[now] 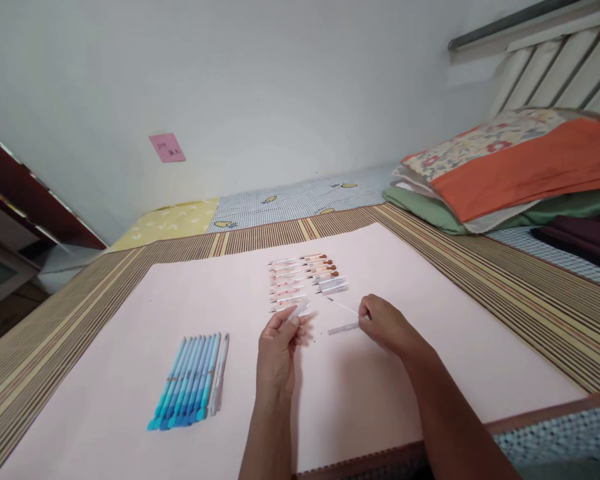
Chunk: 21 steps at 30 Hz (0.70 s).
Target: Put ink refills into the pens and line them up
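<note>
My left hand (pixel 279 331) is closed around a whitish, translucent pen barrel (pixel 299 309), pinched between thumb and fingers. Closed too, my right hand (pixel 383 321) grips a thin white pen refill (pixel 343 306) with a dark tip pointing left. A greyish pen barrel (pixel 343 329) reaches out beside the right fingers; I cannot tell if they touch it. Just beyond the hands lie a column of pale, pink-patterned pen parts with refills (pixel 286 281) and a shorter column with brown-ended pieces (pixel 321 266) and grey pieces (pixel 333 287).
On the pale pink sheet (pixel 105 387), several blue gradient pens (pixel 186 381) lie side by side at left, next to a clear pen (pixel 219 375). A striped mat (pixel 480 307) surrounds the sheet. Folded bedding (pixel 520 173) is piled at the right. A pink note (pixel 167 147) hangs on the wall.
</note>
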### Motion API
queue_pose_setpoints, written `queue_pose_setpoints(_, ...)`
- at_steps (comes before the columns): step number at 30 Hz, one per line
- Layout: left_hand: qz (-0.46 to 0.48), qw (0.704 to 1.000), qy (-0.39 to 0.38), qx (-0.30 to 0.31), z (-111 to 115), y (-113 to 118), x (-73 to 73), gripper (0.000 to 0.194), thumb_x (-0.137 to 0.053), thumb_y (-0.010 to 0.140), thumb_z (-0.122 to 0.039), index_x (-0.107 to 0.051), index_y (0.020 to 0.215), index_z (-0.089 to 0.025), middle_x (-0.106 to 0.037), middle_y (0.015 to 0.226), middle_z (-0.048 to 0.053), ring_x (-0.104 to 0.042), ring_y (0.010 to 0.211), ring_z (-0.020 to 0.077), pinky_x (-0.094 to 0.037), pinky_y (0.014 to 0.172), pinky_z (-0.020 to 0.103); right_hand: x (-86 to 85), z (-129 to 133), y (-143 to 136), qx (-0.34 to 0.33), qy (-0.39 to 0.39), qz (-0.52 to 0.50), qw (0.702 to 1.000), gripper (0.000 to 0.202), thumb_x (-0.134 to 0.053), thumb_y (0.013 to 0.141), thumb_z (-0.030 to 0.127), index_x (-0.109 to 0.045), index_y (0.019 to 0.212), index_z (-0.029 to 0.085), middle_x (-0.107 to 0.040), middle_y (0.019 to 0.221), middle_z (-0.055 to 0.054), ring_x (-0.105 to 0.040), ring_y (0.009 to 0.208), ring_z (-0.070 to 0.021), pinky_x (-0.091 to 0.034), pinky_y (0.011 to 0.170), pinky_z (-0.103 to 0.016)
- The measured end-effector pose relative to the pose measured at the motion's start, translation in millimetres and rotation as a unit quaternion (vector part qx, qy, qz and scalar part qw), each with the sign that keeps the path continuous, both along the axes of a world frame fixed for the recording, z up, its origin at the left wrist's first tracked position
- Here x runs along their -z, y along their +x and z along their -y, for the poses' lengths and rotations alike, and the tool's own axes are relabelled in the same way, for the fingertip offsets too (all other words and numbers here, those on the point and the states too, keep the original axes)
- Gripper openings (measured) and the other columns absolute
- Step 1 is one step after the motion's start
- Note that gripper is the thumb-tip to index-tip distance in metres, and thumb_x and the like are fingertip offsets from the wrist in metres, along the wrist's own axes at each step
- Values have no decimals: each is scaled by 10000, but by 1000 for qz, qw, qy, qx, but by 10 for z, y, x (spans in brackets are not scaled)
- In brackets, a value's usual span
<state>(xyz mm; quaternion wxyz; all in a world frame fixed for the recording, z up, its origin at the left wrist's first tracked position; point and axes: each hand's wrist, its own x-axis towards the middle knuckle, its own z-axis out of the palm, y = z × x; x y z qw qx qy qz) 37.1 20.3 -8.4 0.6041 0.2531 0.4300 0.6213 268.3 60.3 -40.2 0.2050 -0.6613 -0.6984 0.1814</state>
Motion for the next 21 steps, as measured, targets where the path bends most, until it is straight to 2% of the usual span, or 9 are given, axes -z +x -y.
queue_pose_setpoints(4, -13, 1000, 3, 5, 10, 7, -3, 386, -875, 601, -278, -741, 926, -119, -710, 747, 39, -555, 580, 85, -389, 543, 202, -4, -12, -1, 16, -15, -12, 1000, 157, -516, 727, 73, -550, 794, 211, -626, 806, -15, -524, 710, -159, -299, 623, -264)
queue_pose_setpoints(10, -29, 1000, 10, 4, 13, 8, -6, 402, -879, 601, -294, -745, 939, -122, -710, 741, 42, -558, 581, 90, -397, 545, 203, -54, -10, -14, 47, -27, -33, 998, 213, -549, 642, 61, -599, 794, 200, -632, 752, -13, -515, 671, -157, -304, 608, -268)
queue_pose_setpoints(13, 16, 1000, -3, 13, 14, 4, -12, 397, -885, 609, -312, -742, 929, -126, -703, 725, 35, -561, 577, 85, -408, 545, 194, -98, 9, 10, 47, 1, -128, 991, 135, -561, 672, 134, -629, 767, 202, -565, 666, 11, -485, 625, -152, -321, 585, -265)
queue_pose_setpoints(15, 53, 998, -12, 20, 14, 2, -12, 385, -892, 608, -335, -736, 892, -126, -692, 704, 27, -564, 567, 81, -421, 544, 191, -139, 20, 15, 33, 23, -220, 975, 58, -576, 724, 224, -626, 745, 203, -548, 667, 11, -476, 615, -151, -345, 572, -265)
queue_pose_setpoints(18, 76, 997, -15, 28, 11, -3, -6, 367, -895, 609, -347, -725, 844, -122, -681, 682, 23, -562, 551, 78, -433, 537, 189, -205, 36, -20, -5, 47, -314, 948, 127, -613, 768, 322, -615, 743, 197, -626, 822, -33, -549, 710, -165, -416, 632, -278)
queue_pose_setpoints(21, 71, 997, -13, 33, 3, -8, 5, 366, -898, 608, -329, -727, 858, -123, -684, 685, 25, -564, 554, 79, -431, 532, 183, -276, 62, -91, -47, 4, -386, 921, 174, -616, 815, 364, -629, 817, 190, -674, 863, -51, -608, 739, -173, -460, 670, -291)
